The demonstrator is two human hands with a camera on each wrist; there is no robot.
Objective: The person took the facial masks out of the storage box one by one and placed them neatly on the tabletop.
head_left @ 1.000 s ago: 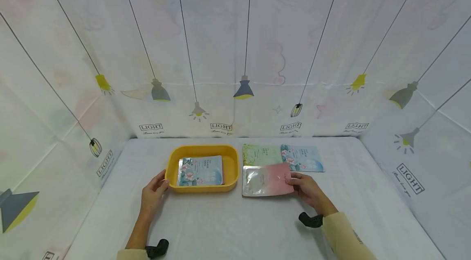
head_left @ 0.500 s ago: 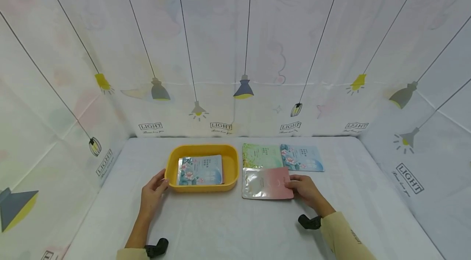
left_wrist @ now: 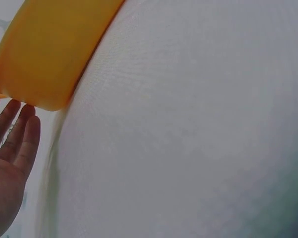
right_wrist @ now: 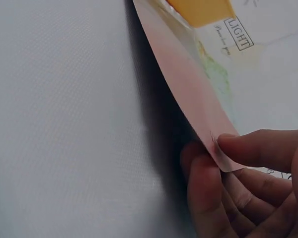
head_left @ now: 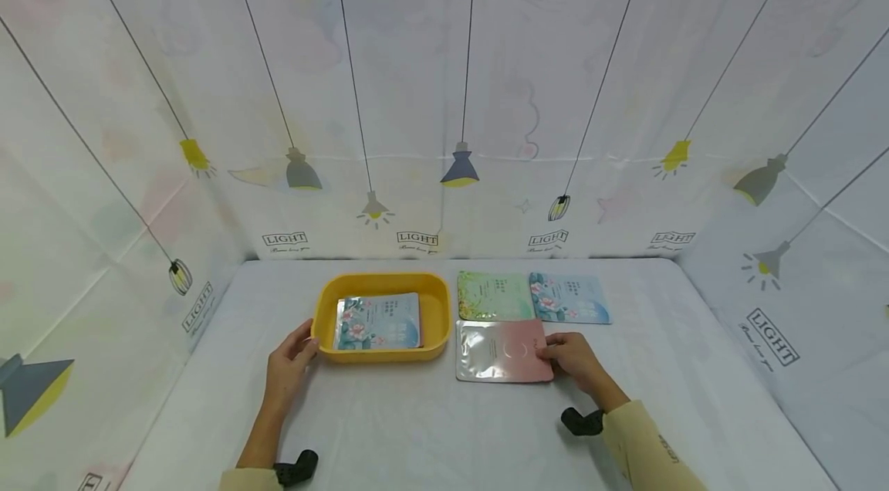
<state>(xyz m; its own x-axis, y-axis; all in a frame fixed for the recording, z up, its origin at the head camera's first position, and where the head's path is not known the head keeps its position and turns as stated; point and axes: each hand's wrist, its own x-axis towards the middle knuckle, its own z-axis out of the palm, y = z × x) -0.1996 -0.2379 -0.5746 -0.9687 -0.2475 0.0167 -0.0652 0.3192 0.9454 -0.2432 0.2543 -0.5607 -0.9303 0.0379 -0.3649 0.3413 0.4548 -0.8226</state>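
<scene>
My right hand (head_left: 572,358) pinches the right edge of a pink and silver sheet mask packet (head_left: 496,350), thumb on top and fingers underneath. In the right wrist view the near edge of this packet (right_wrist: 188,89) stands off the cloth, with a shadow below. A green sheet mask packet (head_left: 495,296) lies just behind it, and a blue flowered one (head_left: 571,298) is at the back right. My left hand (head_left: 288,367) holds the left end of a yellow tray (head_left: 434,313) by its rim. Inside the tray lies a blue flowered packet (head_left: 380,323), apparently atop another.
A white cloth (head_left: 417,429) covers the table. Behind and at both sides hang white sheets (head_left: 389,89) printed with lamps. Each wrist carries a black device, one on the left (head_left: 297,468) and one on the right (head_left: 582,421).
My right hand has drawn the pink packet a little toward me and levelled it, so more of the green packet shows. My left hand and the tray have stayed put.
</scene>
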